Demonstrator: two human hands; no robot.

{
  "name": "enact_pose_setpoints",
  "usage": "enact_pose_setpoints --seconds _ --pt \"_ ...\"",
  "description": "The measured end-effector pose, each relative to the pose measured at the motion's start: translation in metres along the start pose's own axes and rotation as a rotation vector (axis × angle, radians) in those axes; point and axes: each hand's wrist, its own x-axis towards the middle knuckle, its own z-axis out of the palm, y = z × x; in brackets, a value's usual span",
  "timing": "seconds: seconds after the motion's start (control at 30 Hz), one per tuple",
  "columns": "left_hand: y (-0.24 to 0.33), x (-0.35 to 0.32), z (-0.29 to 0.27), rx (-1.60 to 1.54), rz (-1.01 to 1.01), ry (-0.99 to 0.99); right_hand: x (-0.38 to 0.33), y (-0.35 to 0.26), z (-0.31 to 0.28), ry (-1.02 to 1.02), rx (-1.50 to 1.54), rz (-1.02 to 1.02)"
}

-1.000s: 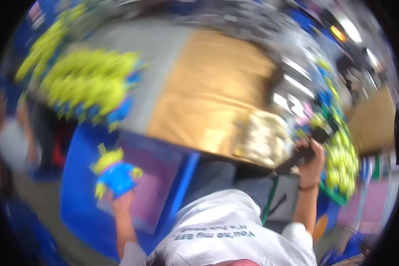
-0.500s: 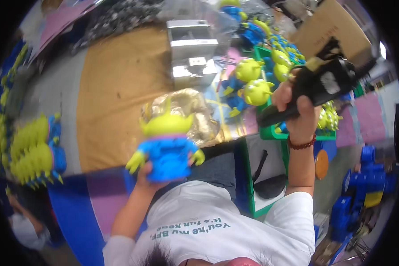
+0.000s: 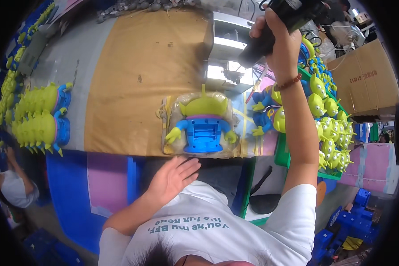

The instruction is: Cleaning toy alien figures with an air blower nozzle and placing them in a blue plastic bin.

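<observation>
A toy figure (image 3: 204,126) with a yellow-green head and blue body lies on its front or back on a padded mould (image 3: 167,142) at the table's near edge. Its open battery compartment faces up. My left hand (image 3: 170,179) is just below it, fingers stretched out, palm up, holding nothing and apart from the toy. My right hand (image 3: 281,42) is raised at the upper right, fingers wrapped round a black power tool (image 3: 299,11). The tool's top end runs out of view, so its exact kind cannot be told.
Behind the toy stands a grey-white metal device (image 3: 228,48). To the right, a green crate (image 3: 283,153) holds several such toys, beside a cardboard box (image 3: 368,82). Rows of toys (image 3: 40,115) stand at the left. A screwdriver (image 3: 256,84) lies near the device.
The toy has gone from my left hand onto the padded mould, and that hand is now open below it. My right hand has moved the black tool up and away.
</observation>
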Motion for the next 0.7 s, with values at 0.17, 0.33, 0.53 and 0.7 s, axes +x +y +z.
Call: enact_pose_setpoints --seconds 0.17,0.33,0.53,0.7 --pt "0.000 -0.010 0.012 1.238 0.656 -0.194 0.005 0.021 -0.007 -0.010 -0.089 0.168" --pt "0.011 0.033 0.061 2.176 1.360 0.061 -0.026 -0.020 -0.001 -0.104 -0.073 0.179" --pt "0.008 0.078 0.043 2.337 1.438 0.229 -0.072 -0.042 0.005 -0.349 -0.068 0.029" --pt "0.011 0.075 0.047 2.277 1.483 0.219 -0.082 -0.035 0.013 -0.328 -0.057 0.060"
